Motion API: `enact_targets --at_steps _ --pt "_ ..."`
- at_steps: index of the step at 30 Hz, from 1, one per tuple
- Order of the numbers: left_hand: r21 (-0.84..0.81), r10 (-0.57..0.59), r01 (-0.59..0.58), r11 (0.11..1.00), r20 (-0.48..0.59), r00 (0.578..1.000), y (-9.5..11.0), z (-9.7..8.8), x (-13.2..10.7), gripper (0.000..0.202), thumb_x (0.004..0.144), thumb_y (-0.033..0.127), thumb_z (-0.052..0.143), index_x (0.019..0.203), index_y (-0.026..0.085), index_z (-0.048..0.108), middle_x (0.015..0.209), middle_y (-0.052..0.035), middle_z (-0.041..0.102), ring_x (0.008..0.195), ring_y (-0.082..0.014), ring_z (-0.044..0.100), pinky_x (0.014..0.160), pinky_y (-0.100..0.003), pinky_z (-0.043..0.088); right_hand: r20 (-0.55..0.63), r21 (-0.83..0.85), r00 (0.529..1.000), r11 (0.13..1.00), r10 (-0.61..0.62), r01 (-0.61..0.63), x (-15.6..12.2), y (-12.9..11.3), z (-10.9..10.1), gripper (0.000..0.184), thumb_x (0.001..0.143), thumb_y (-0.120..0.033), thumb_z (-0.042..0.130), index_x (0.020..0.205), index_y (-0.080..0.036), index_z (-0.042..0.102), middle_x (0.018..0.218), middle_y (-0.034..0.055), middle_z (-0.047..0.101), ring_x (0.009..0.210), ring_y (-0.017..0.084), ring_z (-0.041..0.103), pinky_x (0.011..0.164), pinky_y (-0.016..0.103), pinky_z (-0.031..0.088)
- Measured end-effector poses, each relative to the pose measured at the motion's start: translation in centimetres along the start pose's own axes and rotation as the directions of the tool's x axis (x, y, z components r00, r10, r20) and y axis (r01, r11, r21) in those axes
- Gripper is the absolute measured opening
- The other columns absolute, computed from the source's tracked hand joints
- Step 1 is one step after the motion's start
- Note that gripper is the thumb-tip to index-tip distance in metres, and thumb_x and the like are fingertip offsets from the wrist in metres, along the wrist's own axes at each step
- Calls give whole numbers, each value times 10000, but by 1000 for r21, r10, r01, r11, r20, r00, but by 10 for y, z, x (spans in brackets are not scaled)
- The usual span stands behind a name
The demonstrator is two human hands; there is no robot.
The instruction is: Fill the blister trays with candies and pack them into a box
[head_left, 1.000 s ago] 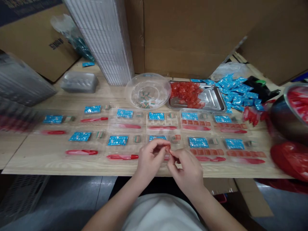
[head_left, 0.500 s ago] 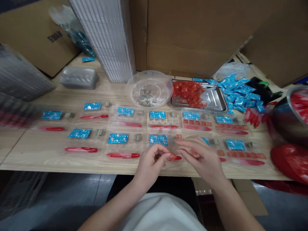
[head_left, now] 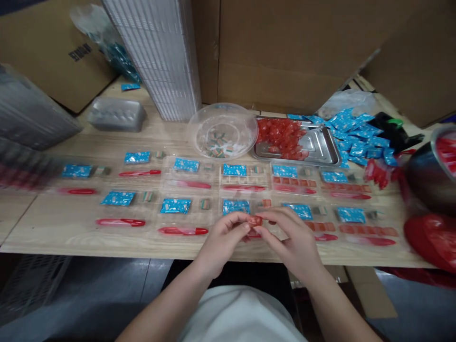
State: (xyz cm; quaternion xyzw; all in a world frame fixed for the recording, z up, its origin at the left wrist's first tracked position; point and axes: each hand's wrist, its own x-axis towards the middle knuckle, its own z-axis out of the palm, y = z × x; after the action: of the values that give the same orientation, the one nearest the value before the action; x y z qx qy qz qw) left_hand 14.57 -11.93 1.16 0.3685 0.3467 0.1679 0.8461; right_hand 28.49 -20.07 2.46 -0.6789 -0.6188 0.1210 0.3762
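Between both hands, above the front row of clear plastic trays, is a small red translucent piece. My left hand pinches it from the left, thumb and fingers closed. From the other side the fingertips of my right hand close on it too; a reddish bit shows under the right fingers. Beneath the hands lies a tray with a blue printed packet, partly hidden. To the right, another tray holds a blue packet, a row of red squares and a red pen-like item.
Behind the trays stand a clear round bowl of small striped pieces and a metal tray with red pieces. Blue packets are heaped at right beside a metal pot. Stacked plastic trays rise at the back.
My right hand has moved left, and its fingertips have come together with my left hand's at the red piece. The trays show only a slight shift of view.
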Motion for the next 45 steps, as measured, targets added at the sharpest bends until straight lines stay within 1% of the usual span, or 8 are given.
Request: enact_targets --at_steps 6,10,16,22,27,32,38,45 --pt "354 204 -179 918 -33 978 -2 -5 1 231 845 367 569 812 151 646 736 -12 613 659 -111 534 591 -219 404 -25 -124 995 988 -95 91 2 8 -8 85 826 -204 629 910 -198 627 868 42 651 845 181 578 749 329 464" --pt "794 580 -410 448 90 810 -7 -15 -2 134 870 244 557 954 195 649 960 -33 663 914 -163 579 805 -294 436 -87 -335 983 934 -161 123 18 30 -16 81 809 -234 651 864 -175 657 860 71 663 844 208 569 773 360 464" --pt "884 566 -467 -9 389 726 -26 -31 0 171 871 135 533 974 218 642 1072 -17 676 1119 -222 543 953 -397 400 122 -419 986 895 -111 153 37 47 -1 123 835 -267 609 793 -168 669 861 76 652 874 227 556 844 401 451" --pt "886 528 -461 -51 415 740 -29 -36 5 204 868 118 527 997 234 634 1119 -1 670 1132 -242 542 904 -412 445 218 -369 974 918 -62 141 47 53 -1 111 801 -278 636 848 -179 657 898 79 652 936 245 546 873 406 434" --pt "884 510 -466 -44 421 750 -26 -36 4 209 866 130 539 1023 236 628 1113 -3 673 1132 -243 541 907 -428 452 -115 -464 963 845 242 -267 97 127 -56 135 839 -223 513 866 -173 636 911 111 654 876 230 576 830 404 425" --pt "890 524 -455 -41 407 748 -26 -33 4 198 867 132 538 1008 230 636 1101 -7 680 1123 -239 553 903 -419 465 -100 -430 927 824 361 -368 131 183 -93 53 712 -203 635 760 -204 613 785 78 652 773 222 570 784 415 421" --pt "891 524 -453 -30 400 752 -23 -31 4 182 880 145 518 977 223 651 1076 -21 691 1121 -232 565 899 -404 476 2 -135 923 915 384 -381 92 117 -68 213 785 -357 614 950 -226 645 952 60 689 833 201 624 777 361 475" --pt "891 513 -451 -40 406 756 -23 -31 3 178 873 137 524 978 215 647 1086 -27 686 1128 -226 560 911 -403 472 413 49 910 998 -43 25 71 50 -3 113 825 -268 625 902 -215 690 920 37 683 907 179 604 855 352 452"
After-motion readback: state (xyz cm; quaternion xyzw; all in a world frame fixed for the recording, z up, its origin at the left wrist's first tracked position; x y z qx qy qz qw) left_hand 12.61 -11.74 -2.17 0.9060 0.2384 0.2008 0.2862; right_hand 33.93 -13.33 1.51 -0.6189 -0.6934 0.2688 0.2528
